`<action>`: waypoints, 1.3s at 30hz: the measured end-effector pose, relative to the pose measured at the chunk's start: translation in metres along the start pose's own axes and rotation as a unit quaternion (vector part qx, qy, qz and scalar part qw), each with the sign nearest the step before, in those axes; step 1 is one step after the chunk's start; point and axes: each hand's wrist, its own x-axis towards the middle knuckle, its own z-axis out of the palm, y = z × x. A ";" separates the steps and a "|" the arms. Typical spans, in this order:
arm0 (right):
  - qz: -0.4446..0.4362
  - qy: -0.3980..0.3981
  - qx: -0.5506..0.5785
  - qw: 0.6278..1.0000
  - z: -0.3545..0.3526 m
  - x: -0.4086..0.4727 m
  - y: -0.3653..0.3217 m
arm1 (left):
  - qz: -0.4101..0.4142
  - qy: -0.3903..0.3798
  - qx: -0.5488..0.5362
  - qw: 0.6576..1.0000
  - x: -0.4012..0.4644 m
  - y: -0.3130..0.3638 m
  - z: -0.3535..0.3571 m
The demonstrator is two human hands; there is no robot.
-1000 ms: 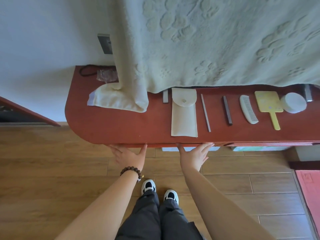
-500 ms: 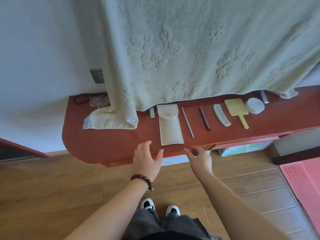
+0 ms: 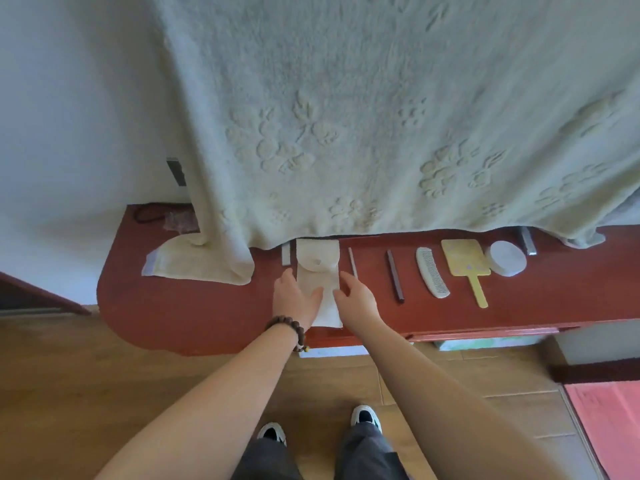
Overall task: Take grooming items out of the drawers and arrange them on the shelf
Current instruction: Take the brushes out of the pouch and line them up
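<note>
I see both hands over the cream fabric pouch (image 3: 317,271), which lies flat on the red-brown shelf (image 3: 194,306), flap end toward the wall. L hand (image 3: 296,299), beaded bracelet (image 3: 287,329) at wrist, lies on the pouch's left edge, fingers fairly straight and spread, thumb across the fabric. R hand (image 3: 355,297) sits at the pouch's right edge, fingers loosely extended; I can't tell if fingertips touch it. Neither hand grips anything.

To the right along the shelf, apart from both hands: thin pale stick (image 3: 352,261) just beside the R hand, dark bar (image 3: 395,280), white comb (image 3: 432,277), yellow hand mirror (image 3: 467,266), round white container (image 3: 506,258). Small grey bar (image 3: 286,253) just left of the pouch flap. Embossed cream towel (image 3: 346,116) hangs over the shelf's rear, its end folded onto the shelf at left.
</note>
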 end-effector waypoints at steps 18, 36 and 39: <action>-0.156 -0.085 0.013 0.984 -0.063 0.021 0.022 | -0.078 0.028 -0.253 0.964 -0.028 0.028 0.004; -0.682 0.047 -0.145 0.715 -0.099 -0.001 -0.039 | 0.010 -0.109 -0.392 0.913 -0.091 0.051 -0.060; -0.663 0.060 -0.129 0.735 -0.094 -0.008 -0.047 | 0.024 -0.072 -0.373 0.925 -0.098 0.051 -0.065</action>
